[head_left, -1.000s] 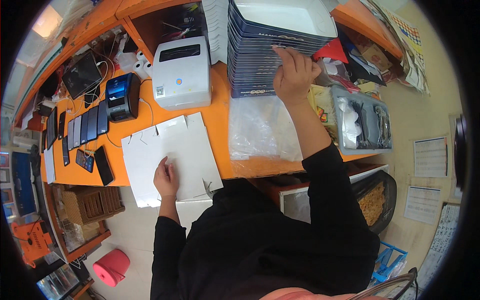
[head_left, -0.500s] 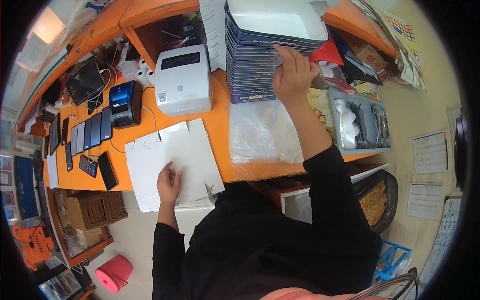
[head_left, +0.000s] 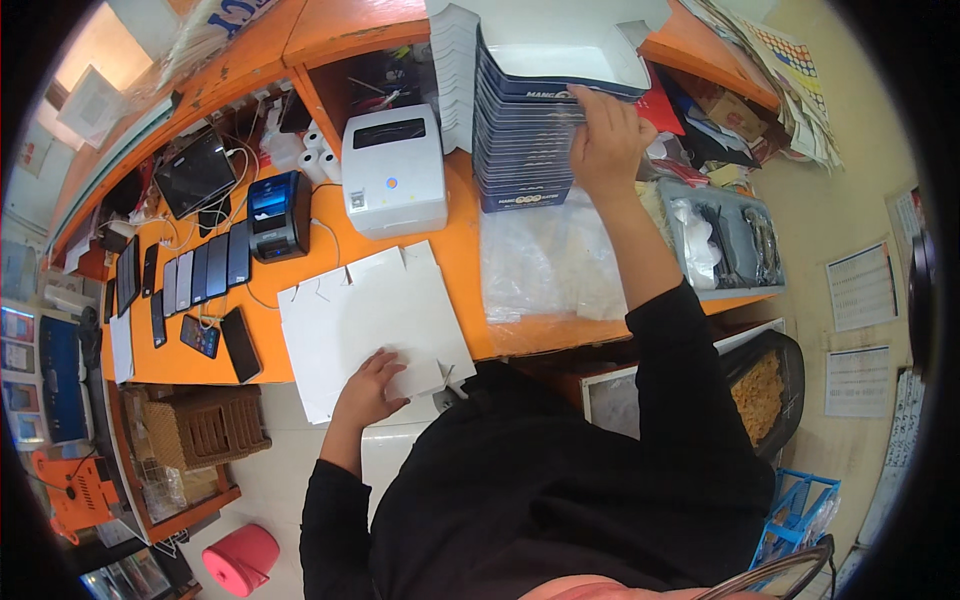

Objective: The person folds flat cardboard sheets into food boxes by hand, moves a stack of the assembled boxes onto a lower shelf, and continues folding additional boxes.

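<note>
My left hand rests on the near part of a pile of flat white cardboard sheets, palm down with its fingers spread. The sheets have slits along their edges and overhang the front of the orange counter. To the right stands a tall stack of dark blue cardboard trays with white insides. My right hand is at the upper front right of this stack. Its bent fingers lie close together on the front edge of the top tray; the fingertips are partly hidden.
A white label printer and a blue-black receipt printer stand on the orange counter. Several phones lie at the left. Clear plastic bags lie before the trays. A grey cutlery bin sits at the right.
The view has shifted, moving the scene rightward. My left hand has slid nearer to me on the sheets, its fingers more spread. My right hand stays at the tray stack, its fingers more bent.
</note>
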`<state>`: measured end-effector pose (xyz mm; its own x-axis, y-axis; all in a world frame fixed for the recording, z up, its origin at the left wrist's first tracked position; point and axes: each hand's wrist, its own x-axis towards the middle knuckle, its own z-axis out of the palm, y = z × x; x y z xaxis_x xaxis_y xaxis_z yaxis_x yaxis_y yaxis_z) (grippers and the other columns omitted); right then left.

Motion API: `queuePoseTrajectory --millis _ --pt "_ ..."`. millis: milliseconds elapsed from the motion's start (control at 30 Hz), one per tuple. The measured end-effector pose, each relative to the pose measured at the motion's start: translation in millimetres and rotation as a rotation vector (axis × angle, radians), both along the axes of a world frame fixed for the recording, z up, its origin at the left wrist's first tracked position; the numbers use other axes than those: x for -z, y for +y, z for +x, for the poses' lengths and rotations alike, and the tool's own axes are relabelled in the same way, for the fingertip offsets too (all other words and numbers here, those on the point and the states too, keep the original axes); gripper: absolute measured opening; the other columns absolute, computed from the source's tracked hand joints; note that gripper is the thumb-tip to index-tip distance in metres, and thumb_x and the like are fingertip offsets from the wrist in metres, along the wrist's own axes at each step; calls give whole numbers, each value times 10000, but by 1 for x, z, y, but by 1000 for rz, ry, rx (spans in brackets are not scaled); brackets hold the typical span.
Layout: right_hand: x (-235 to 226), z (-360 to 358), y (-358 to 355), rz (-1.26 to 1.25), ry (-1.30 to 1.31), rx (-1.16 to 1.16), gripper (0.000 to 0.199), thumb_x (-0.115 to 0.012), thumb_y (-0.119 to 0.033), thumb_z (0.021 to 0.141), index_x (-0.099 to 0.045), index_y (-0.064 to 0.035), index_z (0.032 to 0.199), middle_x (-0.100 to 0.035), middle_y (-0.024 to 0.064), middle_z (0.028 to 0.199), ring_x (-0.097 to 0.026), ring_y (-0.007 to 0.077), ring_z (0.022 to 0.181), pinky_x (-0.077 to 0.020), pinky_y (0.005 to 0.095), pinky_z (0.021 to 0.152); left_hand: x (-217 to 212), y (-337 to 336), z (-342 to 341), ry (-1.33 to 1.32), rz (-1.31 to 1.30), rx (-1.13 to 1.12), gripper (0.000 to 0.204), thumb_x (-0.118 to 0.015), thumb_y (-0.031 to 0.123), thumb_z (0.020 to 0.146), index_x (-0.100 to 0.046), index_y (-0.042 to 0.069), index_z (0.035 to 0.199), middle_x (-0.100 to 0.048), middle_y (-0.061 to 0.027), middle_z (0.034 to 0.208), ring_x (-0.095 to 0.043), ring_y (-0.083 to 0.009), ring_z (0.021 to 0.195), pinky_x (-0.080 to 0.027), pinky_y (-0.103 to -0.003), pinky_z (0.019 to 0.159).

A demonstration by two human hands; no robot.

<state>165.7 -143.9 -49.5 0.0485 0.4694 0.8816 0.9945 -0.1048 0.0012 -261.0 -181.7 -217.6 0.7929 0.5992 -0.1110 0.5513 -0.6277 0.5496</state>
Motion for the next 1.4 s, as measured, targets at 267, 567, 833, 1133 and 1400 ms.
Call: queuePoseTrajectory --millis 267,567,833,1133,1400 --pt "-22 -28 -15 254 -25 -8 291 -559 -63 716 -611 -140 992 -604 53 1013 -548 225 951 -355 393 817 11 24 -8 -80 -315 37 248 -700 154 714 -660 34 927 -570 -176 1183 -451 -328 1215 -362 -386 1017" --pt "103 -135 -71 -914 739 -883 340 -654 -277 795 -599 -89 1072 -591 76 1125 -466 278 1167 -308 404 989 22 31 -4 -487 -282 -491 180 -568 171 902 -631 11 848 -578 33 735 -473 -55 667 -386 -207 611" --pt "83 -187 -78 -1115 171 -769 335 -695 -363 725 -655 -138 969 -574 -1 1135 -416 248 1219 -181 526 1024 7 12 15 -572 -311 -666 198 -566 197 910 -616 17 844 -544 38 675 -435 -38 612 -359 -190 556" --pt "74 -181 -70 -516 575 -650 292 -734 -156 713 -600 -64 956 -612 48 998 -522 237 1084 -312 382 963 1 9 1 -1037 -573 -654 169 -568 208 916 -587 52 852 -573 25 732 -460 -35 609 -372 -200 549" --pt "53 -241 -54 -330 755 -862 132 -745 -87 671 -629 -71 732 -594 52 756 -548 222 775 -410 325 734 -77 -28 9 -941 -570 -928 143 -599 181 897 -568 55 837 -514 43 662 -433 -24 583 -339 -172 515"
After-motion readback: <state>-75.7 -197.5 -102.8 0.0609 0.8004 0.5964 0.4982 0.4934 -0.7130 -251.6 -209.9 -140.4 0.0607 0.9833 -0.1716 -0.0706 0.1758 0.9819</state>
